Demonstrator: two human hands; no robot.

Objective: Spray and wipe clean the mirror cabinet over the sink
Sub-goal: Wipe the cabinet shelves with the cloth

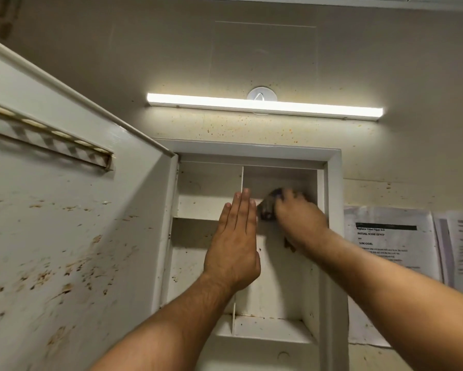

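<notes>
Cabinet: We look up into a white painted wall cabinet (334, 236), set into the wall straight ahead. It stands wide open, and brown spots fleck its shelves and back.
Door: The white, rust-spotted cabinet door (64, 223) hangs open on our left with its inner face toward us. The mirror side is out of sight.
Left hand: Our left hand (234, 236) lies flat, fingers straight and together, against the thin white upright divider (242, 178). It grasps nothing.
Right hand: Our right hand (297, 212), blurred, is clenched round a dark crumpled cloth (269, 207), pressing it to the back of the upper right compartment.
Handling: We judge the cloth soft, light and limp, best bunched in the palm so the fingers push through it. The cabinet is rigid and fixed, but the divider looks thin and may flex, so bracing it seems wise. The door swings, so hold it by its free edge.
Stage: We judge the inside wipe to be under way. A dark brown smear (289, 243) below the right hand is not yet cleaned.
Surroundings: A lit white strip light (265, 105) sits above, and printed paper sheets (391, 236) are fixed to the wall on the right.
</notes>
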